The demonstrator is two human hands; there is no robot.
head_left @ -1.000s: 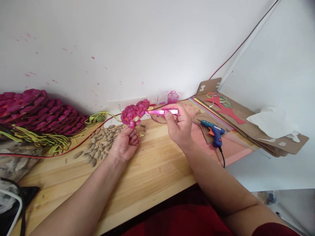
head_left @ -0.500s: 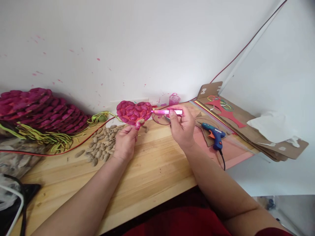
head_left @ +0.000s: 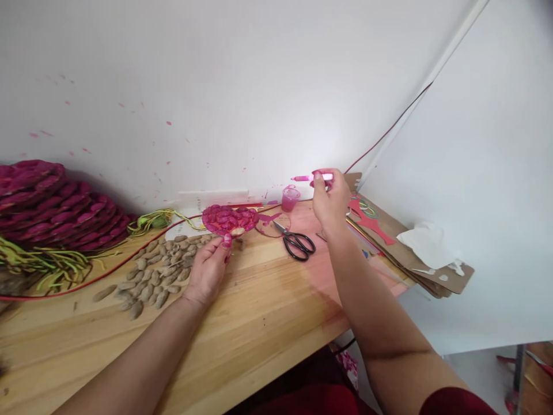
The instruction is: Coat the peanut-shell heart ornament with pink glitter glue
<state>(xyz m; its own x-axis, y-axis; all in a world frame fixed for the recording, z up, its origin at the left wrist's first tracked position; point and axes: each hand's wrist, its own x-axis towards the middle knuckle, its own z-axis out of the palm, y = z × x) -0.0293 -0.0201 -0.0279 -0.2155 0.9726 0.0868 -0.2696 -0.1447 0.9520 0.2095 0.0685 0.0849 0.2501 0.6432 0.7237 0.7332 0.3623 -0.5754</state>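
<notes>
My left hand (head_left: pixel 208 268) pinches the lower edge of a heart-shaped piece (head_left: pixel 227 218) covered in magenta-painted peanuts. One peanut near its bottom point is still pale. In my right hand (head_left: pixel 330 199) is a slim white pen-like tool (head_left: pixel 301 178) with a pink-stained tip; whether it is a brush or a marker I cannot tell. Its tip points left, just above a small clear cup (head_left: pixel 290 200) of pink liquid. Black-handled scissors (head_left: pixel 298 245) lie on the table between my hands. Loose unpainted peanuts (head_left: pixel 151 274) are spread left of my left hand.
A stack of magenta peanut-covered pieces (head_left: pixel 56 207) with yellow-green strings stands at the left. A red-black cord (head_left: pixel 125 262) crosses the table. Cardboard sheets (head_left: pixel 453 276), red paper scraps (head_left: pixel 375 222) and a white cloth (head_left: pixel 427 245) lie at the right, by the white wall.
My right hand has moved the pen-like tool away from the heart, up and over near the cup. The heart has tilted flatter. The view has shifted, and the scissors now show.
</notes>
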